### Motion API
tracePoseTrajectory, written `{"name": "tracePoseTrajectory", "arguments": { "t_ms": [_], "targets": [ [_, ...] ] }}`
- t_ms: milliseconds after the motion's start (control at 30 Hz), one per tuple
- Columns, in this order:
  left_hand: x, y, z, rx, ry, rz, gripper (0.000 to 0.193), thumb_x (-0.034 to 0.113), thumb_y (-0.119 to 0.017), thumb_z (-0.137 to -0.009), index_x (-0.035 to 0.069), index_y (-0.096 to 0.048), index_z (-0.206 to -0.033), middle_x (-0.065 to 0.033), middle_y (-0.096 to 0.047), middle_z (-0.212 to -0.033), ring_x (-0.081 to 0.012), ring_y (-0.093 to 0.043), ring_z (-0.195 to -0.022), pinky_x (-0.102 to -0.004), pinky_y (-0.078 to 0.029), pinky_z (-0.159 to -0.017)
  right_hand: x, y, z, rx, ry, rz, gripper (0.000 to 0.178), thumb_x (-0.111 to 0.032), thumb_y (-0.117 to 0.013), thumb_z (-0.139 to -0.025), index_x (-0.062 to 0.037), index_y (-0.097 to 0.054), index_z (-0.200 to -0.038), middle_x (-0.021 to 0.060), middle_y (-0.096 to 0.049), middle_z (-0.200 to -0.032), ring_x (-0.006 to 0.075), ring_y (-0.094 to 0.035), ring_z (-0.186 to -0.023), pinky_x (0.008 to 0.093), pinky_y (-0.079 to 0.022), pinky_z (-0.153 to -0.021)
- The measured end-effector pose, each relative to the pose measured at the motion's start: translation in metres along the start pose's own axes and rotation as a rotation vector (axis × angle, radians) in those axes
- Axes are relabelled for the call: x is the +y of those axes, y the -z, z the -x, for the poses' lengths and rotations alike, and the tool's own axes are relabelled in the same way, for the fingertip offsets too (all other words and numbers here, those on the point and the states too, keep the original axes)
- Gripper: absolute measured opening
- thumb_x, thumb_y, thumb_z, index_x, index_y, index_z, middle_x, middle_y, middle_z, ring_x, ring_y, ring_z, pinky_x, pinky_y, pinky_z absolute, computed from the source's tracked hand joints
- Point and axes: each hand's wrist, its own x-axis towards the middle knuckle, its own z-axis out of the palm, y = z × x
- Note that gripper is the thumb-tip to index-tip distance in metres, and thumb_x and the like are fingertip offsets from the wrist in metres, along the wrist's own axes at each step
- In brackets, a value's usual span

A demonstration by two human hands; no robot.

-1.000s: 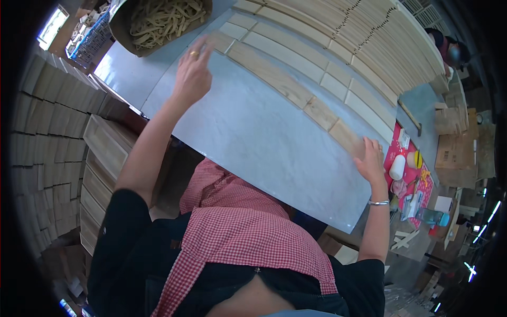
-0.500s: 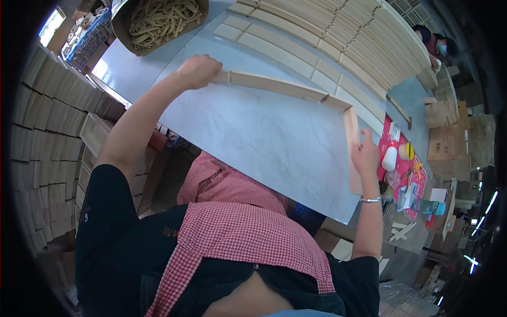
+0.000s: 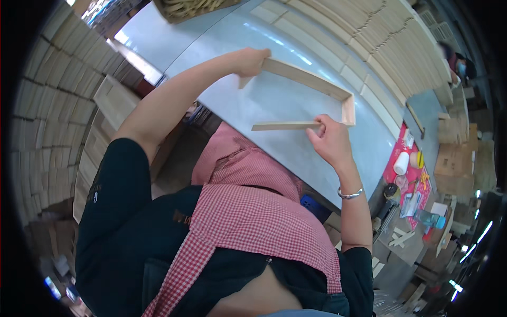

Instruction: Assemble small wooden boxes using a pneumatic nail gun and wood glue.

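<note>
A pale wooden strip frame [image 3: 309, 79], jointed at its corners, is held above the grey-white tabletop [image 3: 232, 100]. Its long far side slopes from the left hand down to a corner at the right, where a short side turns toward me. My left hand [image 3: 252, 62] is closed around the far left corner, and a short end piece hangs below it, slightly blurred. Between thumb and fingers, my right hand [image 3: 331, 138] pinches the near long side [image 3: 282, 126]. That near side's left end is free, apart from the end piece by the left hand.
Many wooden strips [image 3: 391, 47] lie stacked along the far side. A box of curled strips [image 3: 198, 6] stands at the far left. To the right are a hammer [image 3: 415, 117], a white bottle [image 3: 401, 163] and a clear bottle [image 3: 429, 218]. Another person [image 3: 458, 66] is at far right.
The strip has been folded from an opened-out line into a nearly closed four-sided shape. My left hand moved right; my right hand moved left and swung the near side inward.
</note>
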Motion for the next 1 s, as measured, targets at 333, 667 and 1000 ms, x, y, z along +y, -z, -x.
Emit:
{"name": "tracePoseTrajectory", "arguments": {
  "t_ms": [333, 667, 1000],
  "targets": [
    [-0.009, -0.059, 0.015, 0.266, -0.021, 0.502, 0.033, 0.021, -0.056, -0.091, 0.007, -0.057, -0.121, -0.0156, -0.066, -0.112, -0.0305, -0.063, -0.093, -0.0415, -0.053, -0.081, 0.012, -0.051, -0.004, 0.204, 0.383, 0.201, 0.025, -0.02, -0.081, -0.08, -0.0074, -0.06, -0.087, 0.0044, -0.058, -0.08, 0.0236, -0.055, -0.067, 0.0341, -0.046, -0.064],
    [0.002, -0.077, 0.017, 0.39, 0.055, 0.571, 0.034, 0.027, -0.058, -0.09, 0.005, -0.058, -0.117, -0.0147, -0.066, -0.111, -0.029, -0.063, -0.09, -0.04, -0.051, -0.081, 0.009, -0.053, -0.005, 0.238, 0.358, 0.279, 0.024, -0.02, -0.078, -0.085, -0.008, -0.057, -0.087, 0.0047, -0.059, -0.077, 0.0243, -0.055, -0.066, 0.0348, -0.046, -0.063],
    [-0.016, -0.062, 0.043, 0.181, -0.072, 0.963, 0.062, 0.028, -0.066, -0.089, 0.009, -0.044, -0.144, -0.015, -0.065, -0.115, -0.0308, -0.064, -0.087, -0.0398, -0.055, -0.083, 0.004, -0.053, -0.006, 0.254, 0.361, 0.311, 0.025, -0.019, -0.077, -0.085, -0.0082, -0.055, -0.086, 0.0052, -0.059, -0.076, 0.0244, -0.056, -0.067, 0.0347, -0.046, -0.063]
  ]
}}
